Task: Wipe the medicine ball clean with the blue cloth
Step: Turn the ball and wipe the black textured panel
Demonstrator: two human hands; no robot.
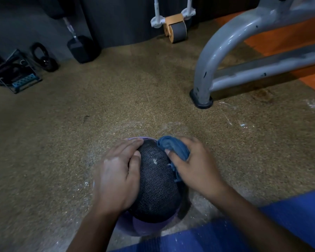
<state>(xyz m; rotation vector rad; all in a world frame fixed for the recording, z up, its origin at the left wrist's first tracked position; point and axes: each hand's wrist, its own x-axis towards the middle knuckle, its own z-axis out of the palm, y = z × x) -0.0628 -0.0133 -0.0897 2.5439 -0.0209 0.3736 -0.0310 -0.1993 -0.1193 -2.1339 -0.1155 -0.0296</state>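
The medicine ball, black textured with purple bands, sits on the speckled brown floor right in front of me. A small white mark shows near its top. My left hand lies over the ball's left side with fingers spread and bent along its curve, steadying it. My right hand grips the bunched blue cloth and presses it against the ball's upper right side. The ball's right flank is hidden behind the cloth and hand.
A grey metal machine frame stands on the floor to the far right, its foot close by. An ab roller, a dumbbell, a kettlebell and a small rack line the back wall. Blue fabric covers the bottom right.
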